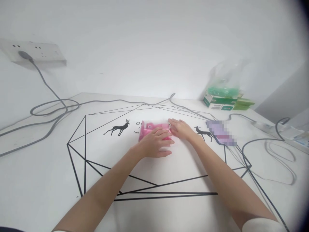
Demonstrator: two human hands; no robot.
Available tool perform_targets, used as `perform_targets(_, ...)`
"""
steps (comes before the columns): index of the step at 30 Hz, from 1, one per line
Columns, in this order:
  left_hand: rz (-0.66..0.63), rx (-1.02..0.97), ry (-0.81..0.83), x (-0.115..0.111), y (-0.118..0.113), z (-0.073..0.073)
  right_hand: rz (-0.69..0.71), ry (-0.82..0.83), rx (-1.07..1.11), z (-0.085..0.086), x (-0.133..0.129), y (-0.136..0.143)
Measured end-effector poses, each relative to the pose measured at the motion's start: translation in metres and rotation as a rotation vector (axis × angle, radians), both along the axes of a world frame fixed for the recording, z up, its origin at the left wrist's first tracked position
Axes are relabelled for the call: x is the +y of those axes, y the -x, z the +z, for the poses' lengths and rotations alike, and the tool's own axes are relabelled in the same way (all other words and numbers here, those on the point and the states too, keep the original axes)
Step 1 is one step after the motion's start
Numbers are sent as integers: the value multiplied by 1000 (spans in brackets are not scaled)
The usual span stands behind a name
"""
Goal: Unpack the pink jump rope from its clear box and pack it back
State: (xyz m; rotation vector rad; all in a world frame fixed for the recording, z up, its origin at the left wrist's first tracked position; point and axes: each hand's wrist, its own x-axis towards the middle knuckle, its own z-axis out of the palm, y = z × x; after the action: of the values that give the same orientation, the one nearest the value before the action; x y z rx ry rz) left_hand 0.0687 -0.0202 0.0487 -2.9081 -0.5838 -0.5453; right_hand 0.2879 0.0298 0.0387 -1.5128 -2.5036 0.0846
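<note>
A pink packet in clear plastic wrap (150, 126) lies on the white table in the middle of the view, partly covered by my hands. My left hand (156, 142) rests across its front and top, fingers stretched out and slightly spread. At the packet's right edge is my right hand (180, 129), its fingers extended and its fingertips at the plastic. Whether the right fingers pinch the wrap cannot be made out. What is printed on or inside the packet is mostly hidden under the left hand.
Green and white boxes (220, 102) with a clear plastic bag (225, 80) stand at the back right. A blurred-out purple item (222, 132) lies right of my hands. Grey cables (120, 100) run along the back and right side. A wall socket (38, 53) is at left.
</note>
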Motion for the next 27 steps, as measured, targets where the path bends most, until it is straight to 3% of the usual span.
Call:
perform_targets(7, 26, 7, 4, 1, 0, -3, -38, 142, 225, -3, 7, 0)
perform_targets(15, 24, -1, -40, 2, -2, -6, -49, 143, 285, -15, 5, 1)
perform_targets(27, 17, -19, -201, -14, -13, -5, -69, 143, 554, 12, -24, -3)
